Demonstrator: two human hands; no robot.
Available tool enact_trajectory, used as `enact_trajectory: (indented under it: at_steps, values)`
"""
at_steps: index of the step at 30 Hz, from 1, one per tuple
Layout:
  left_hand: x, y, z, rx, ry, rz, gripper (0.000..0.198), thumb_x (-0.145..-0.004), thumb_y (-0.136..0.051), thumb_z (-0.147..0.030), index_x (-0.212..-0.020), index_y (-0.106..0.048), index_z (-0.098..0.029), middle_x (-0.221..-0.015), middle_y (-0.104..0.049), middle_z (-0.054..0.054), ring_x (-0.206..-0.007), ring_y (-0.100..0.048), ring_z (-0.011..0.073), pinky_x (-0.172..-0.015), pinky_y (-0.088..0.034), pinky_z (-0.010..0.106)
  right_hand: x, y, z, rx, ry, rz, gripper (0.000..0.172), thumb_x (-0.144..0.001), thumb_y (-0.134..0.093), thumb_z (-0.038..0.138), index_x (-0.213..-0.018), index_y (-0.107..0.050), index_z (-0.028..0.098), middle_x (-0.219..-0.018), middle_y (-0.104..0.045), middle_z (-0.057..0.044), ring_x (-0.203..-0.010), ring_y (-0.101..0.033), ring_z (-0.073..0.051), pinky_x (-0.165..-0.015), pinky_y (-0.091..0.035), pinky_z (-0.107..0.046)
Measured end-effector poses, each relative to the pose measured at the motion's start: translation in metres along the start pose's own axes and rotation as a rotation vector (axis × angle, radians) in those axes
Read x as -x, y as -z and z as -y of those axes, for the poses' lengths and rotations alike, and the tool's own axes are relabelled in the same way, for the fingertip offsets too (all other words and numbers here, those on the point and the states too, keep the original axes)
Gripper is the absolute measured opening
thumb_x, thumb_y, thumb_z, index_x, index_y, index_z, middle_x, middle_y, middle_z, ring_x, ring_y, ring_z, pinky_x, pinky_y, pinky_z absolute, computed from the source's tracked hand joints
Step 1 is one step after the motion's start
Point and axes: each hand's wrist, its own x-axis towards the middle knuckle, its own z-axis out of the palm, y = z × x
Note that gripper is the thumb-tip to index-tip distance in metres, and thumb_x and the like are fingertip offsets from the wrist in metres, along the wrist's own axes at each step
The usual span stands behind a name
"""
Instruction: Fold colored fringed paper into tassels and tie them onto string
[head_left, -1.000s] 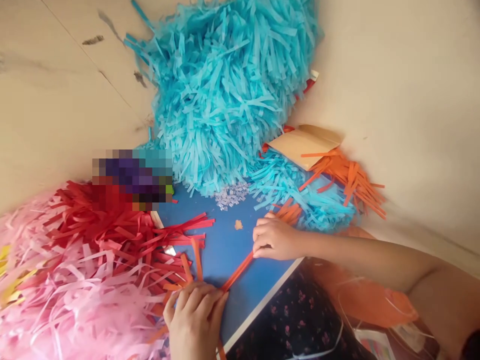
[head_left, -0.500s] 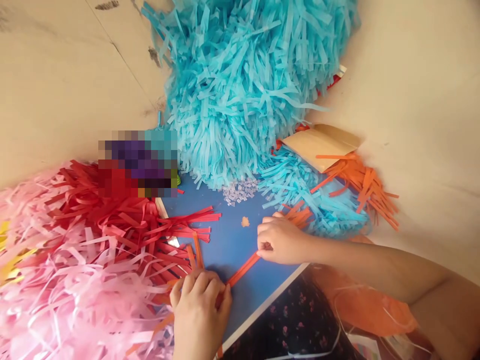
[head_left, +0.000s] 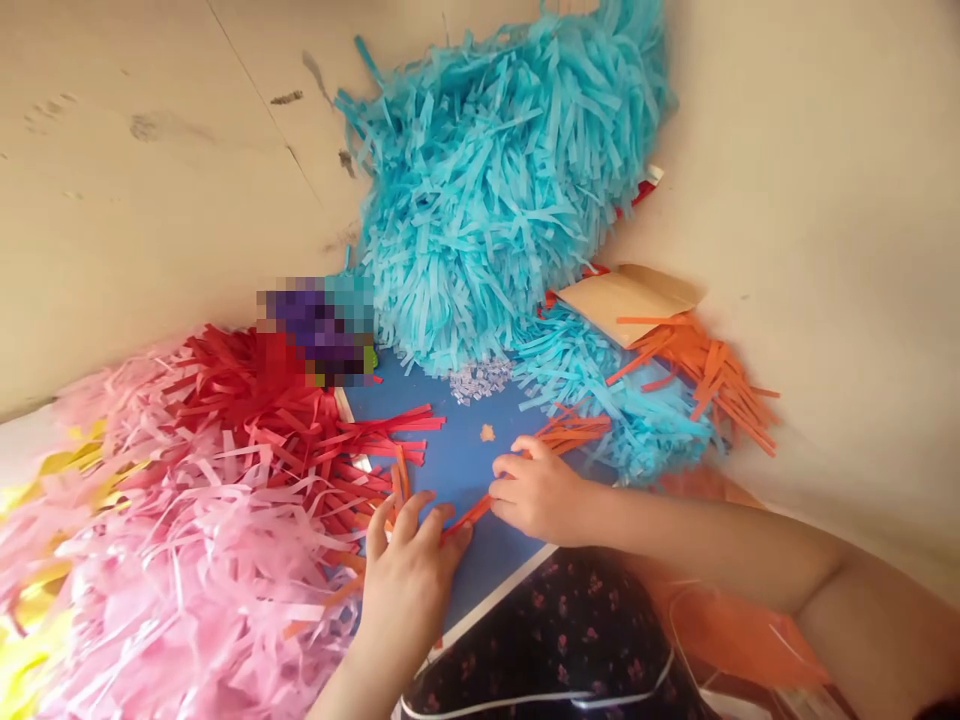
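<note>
A narrow orange paper strip point(head_left: 471, 516) lies on a blue board point(head_left: 450, 465) resting on my lap. My right hand point(head_left: 536, 492) pinches the strip's far end, fingers curled together. My left hand point(head_left: 412, 565) presses on the strip's near end with its fingers stretched out and spread. The two hands are close together, so only a short piece of the strip shows between them.
A big pile of light-blue paper strips point(head_left: 502, 190) rises behind the board. Red strips point(head_left: 285, 420) and pink strips point(head_left: 172, 570) heap at the left, orange strips point(head_left: 705, 370) and a tan envelope point(head_left: 622, 298) at the right. Small clear bits point(head_left: 480, 380) lie on the board.
My hands have drawn closer together along the orange strip. The left hand's fingers have opened out flat, and the right hand has slid toward the left.
</note>
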Motion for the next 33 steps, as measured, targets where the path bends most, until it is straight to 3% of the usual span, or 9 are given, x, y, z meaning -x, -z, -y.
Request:
enact_trajectory:
  at_steps: [6, 9, 15, 19, 23, 29, 33]
  values:
    - [-0.012, 0.006, -0.008, 0.044, 0.004, -0.057, 0.015, -0.084, -0.067, -0.017, -0.082, -0.076, -0.028, -0.098, -0.076, 0.001, -0.112, -0.061, 0.0336, -0.106, -0.028, 0.057, -0.014, -0.002, -0.01, 0.087, 0.194, -0.001, 0.029, -0.094, -0.05, 0.011, -0.071, -0.066, 0.017, -0.073, -0.062, -0.004, -0.077, -0.048, -0.021, -0.09, -0.03, -0.046]
    - [-0.014, 0.005, -0.011, 0.036, 0.005, -0.073, 0.019, -0.087, -0.065, -0.016, -0.072, -0.073, -0.025, -0.095, -0.076, 0.0, -0.112, -0.061, 0.0315, -0.108, -0.027, 0.055, -0.02, 0.003, -0.013, 0.079, 0.228, 0.043, 0.028, -0.092, -0.052, 0.01, -0.07, -0.067, 0.017, -0.075, -0.064, -0.004, -0.077, -0.05, -0.021, -0.091, -0.031, -0.048]
    - [-0.015, 0.004, -0.01, 0.012, -0.011, -0.062, 0.019, -0.089, -0.065, -0.018, -0.075, -0.074, -0.026, -0.092, -0.076, -0.001, -0.113, -0.061, 0.03, -0.109, -0.027, 0.056, -0.031, 0.01, -0.009, 0.07, 0.357, 0.144, 0.026, -0.091, -0.054, 0.009, -0.072, -0.07, 0.016, -0.074, -0.065, -0.007, -0.08, -0.052, -0.023, -0.093, -0.029, -0.048]
    - [-0.015, 0.005, -0.011, 0.045, 0.023, -0.043, 0.015, -0.089, -0.064, -0.019, -0.082, -0.075, -0.025, -0.096, -0.076, 0.001, -0.112, -0.06, 0.0291, -0.108, -0.028, 0.056, -0.035, 0.002, -0.019, -0.063, 0.182, 0.241, 0.017, -0.091, -0.058, 0.02, -0.08, -0.07, 0.015, -0.08, -0.067, -0.007, -0.082, -0.051, -0.022, -0.083, -0.03, -0.042]
    - [-0.014, -0.002, -0.014, 0.052, 0.035, -0.105, 0.017, -0.09, -0.06, -0.016, -0.08, -0.072, -0.023, -0.094, -0.075, 0.001, -0.113, -0.06, 0.0269, -0.11, -0.027, 0.053, -0.034, -0.002, -0.026, -0.184, 0.065, 0.305, 0.017, -0.087, -0.06, 0.023, -0.074, -0.068, 0.016, -0.077, -0.067, -0.004, -0.08, -0.05, -0.02, -0.083, -0.028, -0.04]
    - [-0.011, -0.011, -0.014, 0.046, 0.084, -0.154, 0.019, -0.091, -0.056, -0.014, -0.08, -0.07, -0.023, -0.094, -0.075, 0.0, -0.11, -0.06, 0.0262, -0.11, -0.026, 0.052, -0.023, -0.008, -0.007, -0.093, 0.044, 0.072, 0.018, -0.089, -0.063, 0.033, -0.083, -0.064, 0.016, -0.09, -0.065, -0.005, -0.085, -0.047, -0.021, -0.08, -0.027, -0.039]
    - [-0.008, -0.016, -0.012, 0.061, 0.085, -0.222, 0.023, -0.093, -0.052, -0.015, -0.081, -0.07, -0.023, -0.089, -0.074, 0.0, -0.107, -0.061, 0.0256, -0.11, -0.025, 0.051, -0.012, -0.017, -0.001, -0.038, 0.049, -0.081, 0.025, -0.097, -0.051, 0.018, -0.074, -0.061, 0.017, -0.081, -0.063, -0.002, -0.077, -0.044, -0.018, -0.072, -0.024, -0.037]
